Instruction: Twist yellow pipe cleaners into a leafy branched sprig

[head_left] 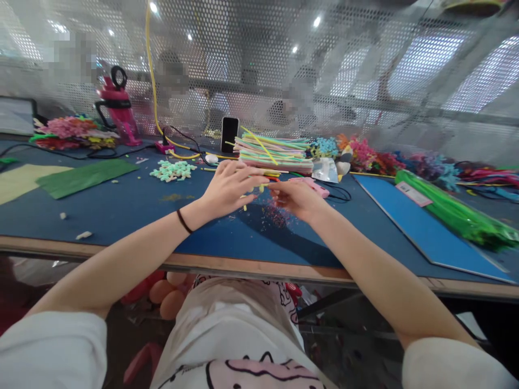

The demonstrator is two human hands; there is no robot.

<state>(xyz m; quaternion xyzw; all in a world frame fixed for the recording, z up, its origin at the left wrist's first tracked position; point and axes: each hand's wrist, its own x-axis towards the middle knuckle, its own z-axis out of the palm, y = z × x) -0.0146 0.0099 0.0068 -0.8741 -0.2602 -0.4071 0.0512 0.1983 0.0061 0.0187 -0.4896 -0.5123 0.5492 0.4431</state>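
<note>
Over the middle of the blue table, my left hand point(232, 186) reaches to the right with its fingers stretched forward and its thumb below. A small pale yellow pipe cleaner piece point(261, 188) shows at its fingertips, and another yellow bit pokes out under the thumb. Close by on the right, my right hand point(295, 198) has its fingers curled in a pinch near the yellow piece; what lies inside them is hidden. Behind both hands sits a stack of pastel pipe cleaners point(271, 150). A pink tool-like object point(310, 185) lies partly behind my right hand.
Mint-green snowflake shapes point(173, 170) lie left of my hands. Green sheets point(87, 177), a pink bottle point(119, 111) and an upright phone point(230, 134) stand farther off. At right are a blue board point(421, 227) and bagged green pipe cleaners point(458, 210). A perforated metal panel point(259, 65) rises behind.
</note>
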